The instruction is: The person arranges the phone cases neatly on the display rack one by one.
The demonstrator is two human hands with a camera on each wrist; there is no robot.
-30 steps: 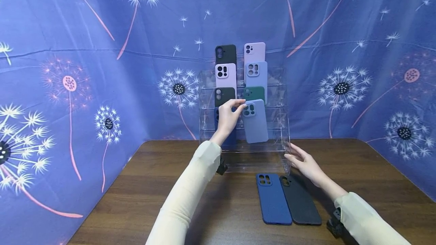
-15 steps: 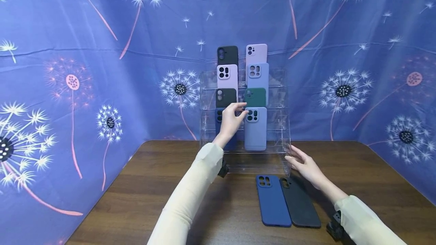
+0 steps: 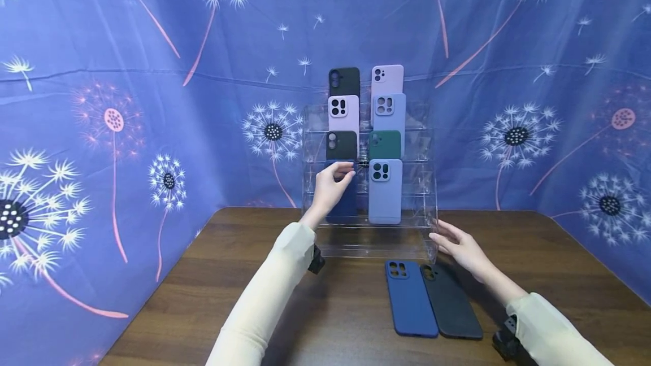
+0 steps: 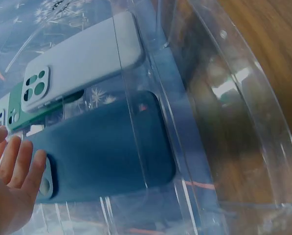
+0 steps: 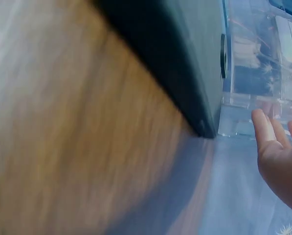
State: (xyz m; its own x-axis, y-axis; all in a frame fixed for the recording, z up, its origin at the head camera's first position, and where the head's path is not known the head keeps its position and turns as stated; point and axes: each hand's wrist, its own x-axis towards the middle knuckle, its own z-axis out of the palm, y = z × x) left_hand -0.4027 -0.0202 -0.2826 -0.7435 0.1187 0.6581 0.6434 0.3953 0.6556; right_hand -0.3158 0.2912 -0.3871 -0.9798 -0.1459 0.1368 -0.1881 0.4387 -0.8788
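Note:
My left hand (image 3: 331, 188) is in front of the dark blue phone case (image 3: 342, 208) on the lowest filled tier of the clear stepped rack (image 3: 373, 250). In the left wrist view its fingers (image 4: 23, 164) are extended near that case's camera opening, and no case is seen gripped. Beside it the light blue phone case (image 3: 385, 196) leans upright in the same tier. My right hand (image 3: 464, 250) is at the rack's lower right side, its fingers fairly straight; whether they touch the plastic is hard to tell.
Higher tiers hold black cases (image 3: 344, 81), pink cases (image 3: 387, 77), another light blue case (image 3: 391, 120) and a green case (image 3: 385, 144). On the wooden table (image 3: 203, 298) a blue case (image 3: 413, 304) and a black case (image 3: 452, 306) lie side by side. A patterned blue cloth (image 3: 203, 146) hangs behind.
The light blue case, tilted in the left hand earlier, now stands upright in the rack. My left hand has let go and moved left to the dark blue case. My right hand stays put.

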